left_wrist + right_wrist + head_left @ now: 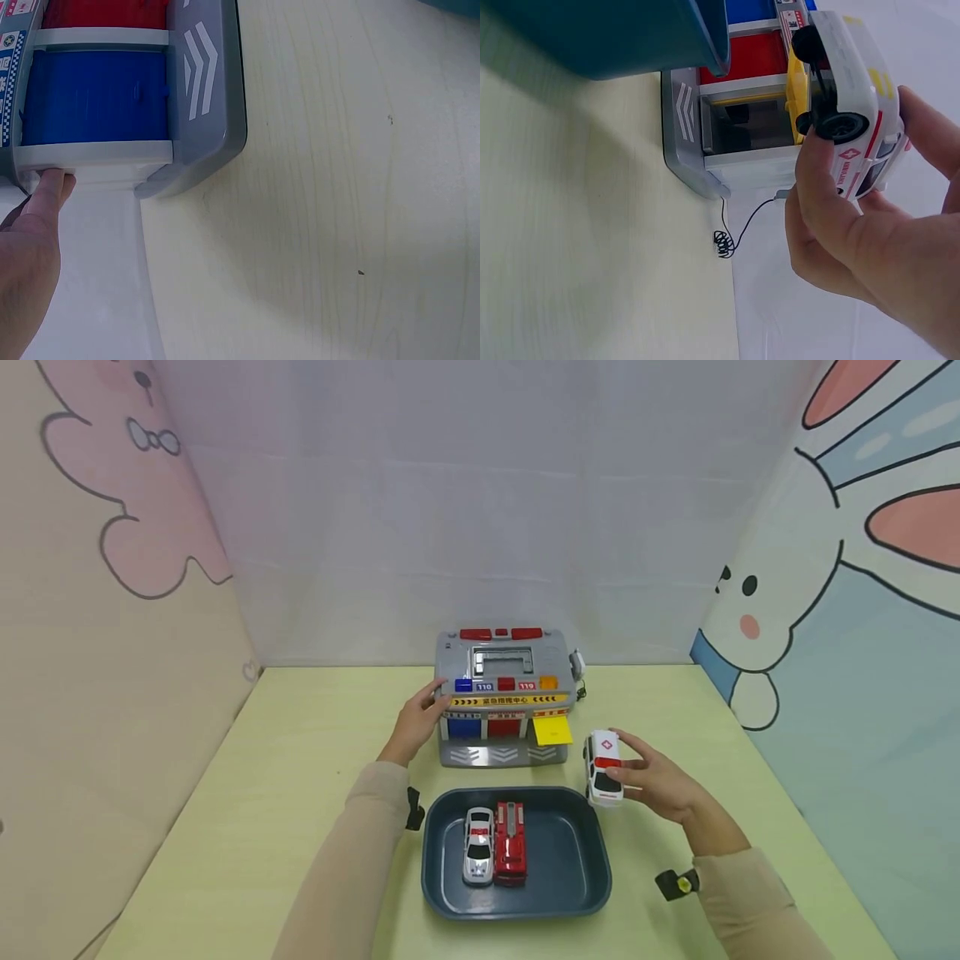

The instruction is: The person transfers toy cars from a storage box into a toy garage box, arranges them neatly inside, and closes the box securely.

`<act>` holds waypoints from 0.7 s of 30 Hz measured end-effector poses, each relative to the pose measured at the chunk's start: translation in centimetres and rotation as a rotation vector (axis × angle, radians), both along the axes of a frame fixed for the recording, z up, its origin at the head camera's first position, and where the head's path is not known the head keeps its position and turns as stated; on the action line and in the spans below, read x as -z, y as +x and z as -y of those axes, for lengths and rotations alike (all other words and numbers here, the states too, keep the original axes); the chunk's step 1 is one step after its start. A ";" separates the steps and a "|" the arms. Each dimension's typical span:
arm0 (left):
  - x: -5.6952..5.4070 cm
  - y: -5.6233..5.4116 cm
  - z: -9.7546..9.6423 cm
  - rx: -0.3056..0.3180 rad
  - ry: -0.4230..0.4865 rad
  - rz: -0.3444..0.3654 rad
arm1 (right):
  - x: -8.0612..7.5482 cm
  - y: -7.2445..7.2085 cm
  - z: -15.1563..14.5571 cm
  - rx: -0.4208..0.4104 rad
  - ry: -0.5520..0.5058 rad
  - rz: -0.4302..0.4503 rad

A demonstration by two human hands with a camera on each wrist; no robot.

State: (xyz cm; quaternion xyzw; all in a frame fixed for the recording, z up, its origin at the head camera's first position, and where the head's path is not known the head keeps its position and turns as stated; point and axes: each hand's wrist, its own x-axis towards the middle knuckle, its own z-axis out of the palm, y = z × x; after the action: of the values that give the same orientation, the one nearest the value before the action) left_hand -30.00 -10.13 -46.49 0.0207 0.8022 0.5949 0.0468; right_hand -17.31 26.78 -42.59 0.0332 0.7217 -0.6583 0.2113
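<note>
White and red, a toy ambulance point(603, 767) is held off the worktop point(300, 735), to the right of the toy rescue station point(504, 700) and by the far right corner of the tray point(566, 860). Its roof, bearing a red cross, faces up, and its windscreen end points toward the person. The right grip point(654, 783) pinches it, thumb and fingers on opposite sides of the body.

The left grip point(417, 723) clasps nothing; its extended fingers touch the station's left side. Of the station's three doors, the blue door point(464, 728) and red door point(504, 727) are down, while the yellow door point(552, 731) is raised, uncovering a dark bay beneath. A coiled black cord point(724, 244) hangs at the station's right side.

Inside the dark blue tray, left of its middle, a white police car point(478, 847) and a red fire engine point(511, 845) stand side by side.
</note>
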 end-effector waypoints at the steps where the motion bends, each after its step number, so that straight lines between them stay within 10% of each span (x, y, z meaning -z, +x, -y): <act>1: 0.0 0.1 0.0 0.001 -0.002 -0.001 | 0.1 -0.1 0.0 0.004 0.000 0.003; 21: 0.5 -0.2 0.1 -0.002 0.002 -0.011 | 1.5 -1.7 -0.2 0.011 0.015 0.015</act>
State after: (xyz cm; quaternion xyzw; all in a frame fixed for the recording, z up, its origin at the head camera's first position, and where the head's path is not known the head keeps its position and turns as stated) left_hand -30.16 -10.20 -46.96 0.0234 0.8018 0.5957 0.0415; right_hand -19.06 27.01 -44.05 0.0438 0.7248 -0.6538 0.2128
